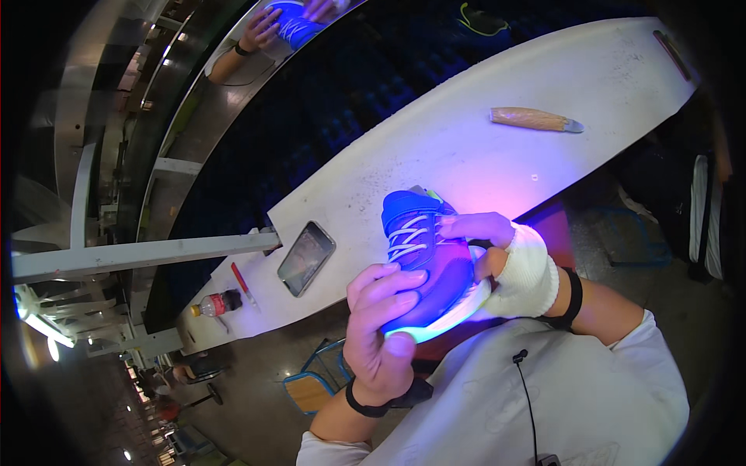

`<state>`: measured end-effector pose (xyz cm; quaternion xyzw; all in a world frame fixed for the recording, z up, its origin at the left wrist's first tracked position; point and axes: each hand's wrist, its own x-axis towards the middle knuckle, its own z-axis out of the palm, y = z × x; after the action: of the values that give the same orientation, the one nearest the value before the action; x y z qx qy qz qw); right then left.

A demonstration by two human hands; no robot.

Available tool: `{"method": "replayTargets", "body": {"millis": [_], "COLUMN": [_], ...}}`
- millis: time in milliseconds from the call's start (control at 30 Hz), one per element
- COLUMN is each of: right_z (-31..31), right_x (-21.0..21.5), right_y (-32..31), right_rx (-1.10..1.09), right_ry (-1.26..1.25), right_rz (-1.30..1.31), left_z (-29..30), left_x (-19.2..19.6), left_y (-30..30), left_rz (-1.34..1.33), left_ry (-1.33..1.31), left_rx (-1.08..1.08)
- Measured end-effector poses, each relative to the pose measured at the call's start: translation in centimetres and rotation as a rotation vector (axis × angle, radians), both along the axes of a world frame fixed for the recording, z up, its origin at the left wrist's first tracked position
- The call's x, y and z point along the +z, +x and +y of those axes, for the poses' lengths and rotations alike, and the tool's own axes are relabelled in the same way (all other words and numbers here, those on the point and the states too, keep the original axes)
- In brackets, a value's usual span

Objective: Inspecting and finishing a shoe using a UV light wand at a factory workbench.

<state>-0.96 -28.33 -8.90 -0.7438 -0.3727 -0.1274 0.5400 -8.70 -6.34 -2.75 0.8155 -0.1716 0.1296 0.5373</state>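
Observation:
I hold a blue sneaker [420,248] with white laces and a pale sole above the near edge of a long white worktable [497,155]. My left hand [382,326] wraps around the toe, with the thumb on the glowing sole. My right hand [509,260], in a white fingerless wrap, grips the shoe's side near the laces, its fingers lying across them. Violet light falls on the shoe and both hands.
A smartphone [306,258] lies face up to the left of the shoe. Farther left are a red pen [242,283] and a small drink bottle [219,303]. A wooden-handled tool [536,119] rests at the far right. Another person's hands hold a blue shoe [291,23] at the top.

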Motion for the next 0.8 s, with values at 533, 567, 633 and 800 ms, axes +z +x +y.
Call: {"method": "replayTargets", "body": {"millis": [533, 567, 633, 800], "right_z": [2.9, 3.5, 3.7, 6.6], "right_x": [-2.4, -2.6, -3.5, -5.5], "right_y": [1.6, 2.1, 2.3, 1.9], "right_rx": [0.095, 0.056, 0.126, 0.059], "right_ry": [-0.055, 0.000, -0.037, -0.058], "right_rz": [-0.068, -0.060, -0.076, -0.218], "left_z": [4.8, 5.5, 6.9, 9.0], "left_x": [2.8, 2.3, 1.4, 3.6], "left_y": [0.6, 0.4, 0.0, -0.1], "left_rz": [0.157, 0.158, 0.157, 0.489], "left_ry": [0.218, 0.219, 0.083, 0.241], "left_rx": [0.007, 0.017, -0.034, -0.004]}}
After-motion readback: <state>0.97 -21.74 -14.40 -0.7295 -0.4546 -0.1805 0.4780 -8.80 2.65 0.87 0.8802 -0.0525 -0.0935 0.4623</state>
